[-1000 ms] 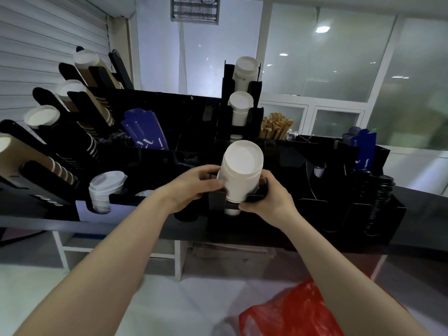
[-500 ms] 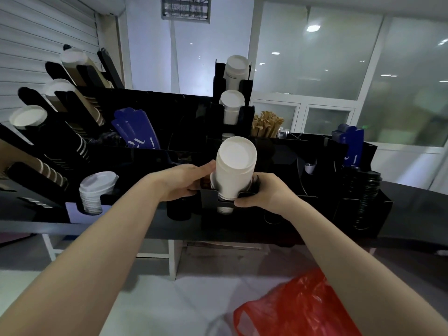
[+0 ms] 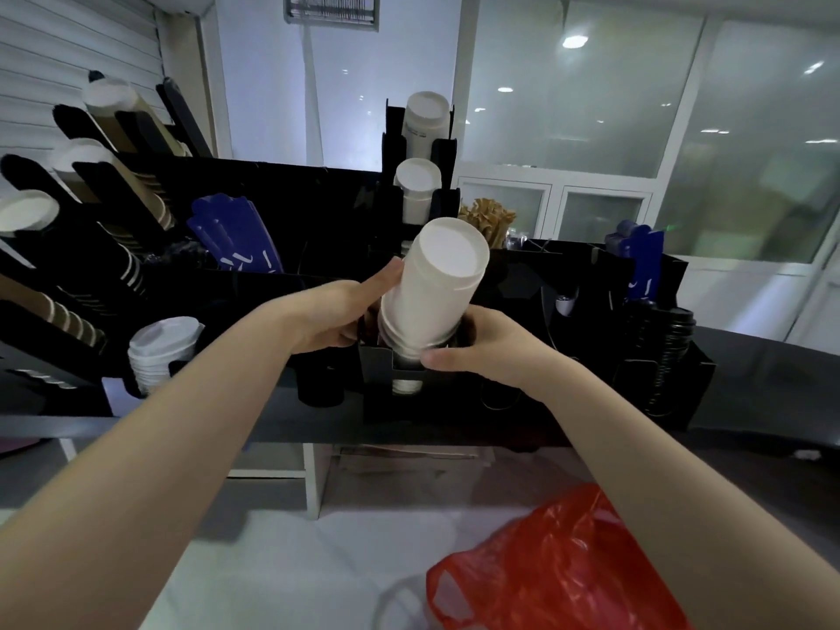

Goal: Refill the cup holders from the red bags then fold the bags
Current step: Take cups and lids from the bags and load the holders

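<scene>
— Since a second ago that stack of white cups (image 3: 436,288) has tipped its closed end further our way, and the left thumb has slid up its side.

— Start with the big stuff. What's it all on?

— Dark counter (image 3: 772,402), with a black rack (image 3: 282,188) full of cups running along it. Down on the floor, near the right forearm, lies the red bag (image 3: 559,570), crumpled.

— And the stack itself?

— Leaning, its lower end dropped into the black cup holder (image 3: 386,393) at the counter's front edge.

— Hands?

— Left hand (image 3: 332,311) grips it from the left, thumb straight along the cups, fingers curled in at the holder's mouth. Right hand (image 3: 482,352) is clamped round the base, thumb across the front, the other fingers wrapped behind.

— Anything smaller?

— White lids (image 3: 159,352) piled at the left, black lids (image 3: 663,352) stacked at the right.
</scene>
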`<state>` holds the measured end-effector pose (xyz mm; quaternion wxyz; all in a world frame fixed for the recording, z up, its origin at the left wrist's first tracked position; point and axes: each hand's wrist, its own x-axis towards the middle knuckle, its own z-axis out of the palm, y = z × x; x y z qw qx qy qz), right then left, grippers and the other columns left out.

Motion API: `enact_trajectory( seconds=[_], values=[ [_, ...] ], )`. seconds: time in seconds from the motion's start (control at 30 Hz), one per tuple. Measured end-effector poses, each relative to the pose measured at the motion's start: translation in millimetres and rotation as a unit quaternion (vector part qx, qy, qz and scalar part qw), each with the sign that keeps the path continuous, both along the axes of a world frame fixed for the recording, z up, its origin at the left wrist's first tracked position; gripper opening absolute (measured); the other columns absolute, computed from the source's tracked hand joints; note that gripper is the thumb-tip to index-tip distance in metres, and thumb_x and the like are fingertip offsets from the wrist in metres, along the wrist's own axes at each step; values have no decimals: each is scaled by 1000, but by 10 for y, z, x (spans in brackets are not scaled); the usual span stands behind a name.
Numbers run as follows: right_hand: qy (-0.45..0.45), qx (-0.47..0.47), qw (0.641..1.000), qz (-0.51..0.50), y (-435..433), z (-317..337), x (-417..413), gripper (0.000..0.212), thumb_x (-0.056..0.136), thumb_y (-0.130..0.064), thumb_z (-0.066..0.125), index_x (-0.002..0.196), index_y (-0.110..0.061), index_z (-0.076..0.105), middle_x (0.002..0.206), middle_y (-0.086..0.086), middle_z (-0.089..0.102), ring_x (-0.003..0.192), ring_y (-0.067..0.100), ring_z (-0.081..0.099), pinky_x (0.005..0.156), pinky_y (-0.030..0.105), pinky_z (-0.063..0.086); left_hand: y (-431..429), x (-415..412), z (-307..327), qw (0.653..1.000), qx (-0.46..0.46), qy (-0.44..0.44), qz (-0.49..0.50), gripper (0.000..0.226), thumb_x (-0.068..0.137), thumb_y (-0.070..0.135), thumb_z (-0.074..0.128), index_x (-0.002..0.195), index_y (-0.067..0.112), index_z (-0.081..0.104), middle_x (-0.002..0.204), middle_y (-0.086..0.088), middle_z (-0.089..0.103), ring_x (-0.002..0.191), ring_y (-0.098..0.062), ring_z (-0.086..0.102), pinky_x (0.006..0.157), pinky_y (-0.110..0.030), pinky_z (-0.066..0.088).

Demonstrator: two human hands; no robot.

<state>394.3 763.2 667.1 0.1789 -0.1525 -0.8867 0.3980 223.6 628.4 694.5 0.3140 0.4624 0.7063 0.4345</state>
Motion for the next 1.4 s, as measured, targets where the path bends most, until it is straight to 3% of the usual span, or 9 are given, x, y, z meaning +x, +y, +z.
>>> enact_trajectory(
  seconds=[0.13,0.27,0.47,0.63,0.8,0.93,1.1,1.2,1.4],
  values=[
    [141,7,990,-29,-158,89,53,53,75,-43,77,122,-35,52,114,-24,60,105,-10,55,76,6,45,-17,141,25,997,63,-13,43,106,43,92,46,120,21,63,122,-2,63,116,-21,55,109,-45,34],
    [254,13,967,-25,-305,243,73,75,69,-39,81,133,-32,43,120,-22,58,113,-3,53,91,25,49,-64,221,189,992,115,-32,39,74,38,92,49,78,36,76,93,12,74,88,-4,68,93,-29,41],
    [333,67,940,-21,-326,611,133,71,58,-40,82,119,-44,46,113,-27,57,110,-4,53,86,17,47,-88,204,415,973,219,-79,-10,64,66,77,56,110,32,65,115,12,68,111,-4,61,102,-30,38],
    [395,88,914,-34,-194,798,48,98,63,-16,76,143,-39,25,117,-44,45,108,-9,52,84,21,51,98,205,479,954,286,-84,39,24,97,36,47,113,30,64,115,13,68,111,-3,59,104,-29,37],
    [429,48,902,-4,-67,846,-128,81,69,-32,76,138,-34,36,119,-30,53,113,3,55,82,22,52,297,106,411,930,365,-10,35,22,98,18,48,111,28,63,108,10,70,104,-3,62,81,-12,47],
    [436,31,899,-17,102,898,-326,70,64,-34,78,127,-35,46,113,-22,59,111,6,58,87,29,51,458,-92,377,926,363,67,76,26,95,13,53,111,32,61,109,19,67,107,3,58,94,-23,45],
    [362,65,929,-39,290,920,-631,77,69,-21,82,122,-55,36,110,-34,56,107,-1,57,95,33,49,616,-361,171,948,226,162,155,51,96,18,45,146,25,36,149,5,39,137,-10,34,114,-28,23],
    [301,93,948,-47,391,839,-749,81,72,-23,81,131,-51,33,120,-27,53,110,3,55,96,27,46,675,-417,90,957,200,149,147,53,98,14,38,149,23,27,155,1,27,141,-10,24,109,-18,15],
    [196,127,969,-80,434,651,-838,71,70,-27,80,127,-40,40,107,-26,52,99,0,52,73,2,37,711,-480,65,961,174,159,148,59,94,18,35,150,25,21,158,-1,17,144,-14,19,112,-24,14]
  ],
)
